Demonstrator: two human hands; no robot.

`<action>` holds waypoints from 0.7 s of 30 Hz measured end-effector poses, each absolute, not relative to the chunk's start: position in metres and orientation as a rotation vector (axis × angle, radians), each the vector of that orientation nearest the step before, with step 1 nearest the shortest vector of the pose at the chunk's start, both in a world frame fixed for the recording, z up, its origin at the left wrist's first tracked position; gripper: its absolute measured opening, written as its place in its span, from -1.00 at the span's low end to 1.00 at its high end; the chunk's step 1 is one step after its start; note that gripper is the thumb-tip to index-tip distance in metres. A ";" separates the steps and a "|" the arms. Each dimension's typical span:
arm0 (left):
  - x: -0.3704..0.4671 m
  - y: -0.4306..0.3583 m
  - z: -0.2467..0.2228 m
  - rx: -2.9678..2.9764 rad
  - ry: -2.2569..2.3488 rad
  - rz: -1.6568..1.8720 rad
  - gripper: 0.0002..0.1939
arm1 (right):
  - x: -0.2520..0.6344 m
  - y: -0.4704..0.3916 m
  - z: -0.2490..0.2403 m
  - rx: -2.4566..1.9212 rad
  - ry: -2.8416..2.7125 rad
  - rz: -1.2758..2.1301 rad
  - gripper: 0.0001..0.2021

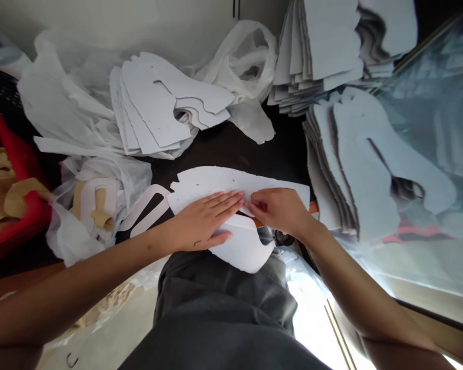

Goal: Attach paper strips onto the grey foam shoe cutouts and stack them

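A white cut piece, curved like a shoe upper with a split down its middle, lies at the table's front edge, its lower lobe hanging over toward my lap. My left hand rests flat on it, fingers stretched to the right and thumb apart. Just beyond those fingertips, my right hand is closed in a pinch by the split. Whatever sits between its fingertips is too small to make out. Left of the piece lies a pale looped strip with a long opening, partly behind my left hand and forearm.
Similar white pieces form a fanned stack behind, another stack at right and a taller stack at upper right. Plastic bags spread across the left. A red basket holds tan scraps. A glass pane stands far right.
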State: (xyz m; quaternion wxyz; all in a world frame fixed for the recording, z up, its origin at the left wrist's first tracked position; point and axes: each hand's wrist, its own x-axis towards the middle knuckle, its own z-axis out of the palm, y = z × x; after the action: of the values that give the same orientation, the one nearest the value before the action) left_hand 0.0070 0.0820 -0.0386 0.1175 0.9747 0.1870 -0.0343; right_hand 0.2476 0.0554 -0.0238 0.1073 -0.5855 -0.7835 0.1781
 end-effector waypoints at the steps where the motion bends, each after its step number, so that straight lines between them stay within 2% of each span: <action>1: 0.007 0.082 -0.039 2.855 0.543 -0.095 -0.26 | 0.250 0.056 -0.023 -1.727 -2.303 0.554 -0.60; 5: 0.007 0.081 -0.040 2.868 0.552 -0.046 -0.27 | 0.256 0.056 -0.021 -1.693 -2.306 0.651 -0.60; 14: 0.006 0.081 -0.044 2.863 0.537 0.043 -0.27 | 0.253 0.054 -0.024 -1.605 -2.443 0.535 -0.66; 21: 0.007 0.080 -0.034 2.872 0.564 -0.018 -0.30 | 0.268 0.045 -0.030 -1.755 -2.403 0.196 -0.64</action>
State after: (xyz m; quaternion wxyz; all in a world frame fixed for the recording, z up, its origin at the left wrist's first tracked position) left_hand 0.0075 0.0800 -0.0344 0.1069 0.9756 0.1917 -0.0062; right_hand 0.2676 0.0451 -0.0305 0.0795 -0.5866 -0.8033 0.0655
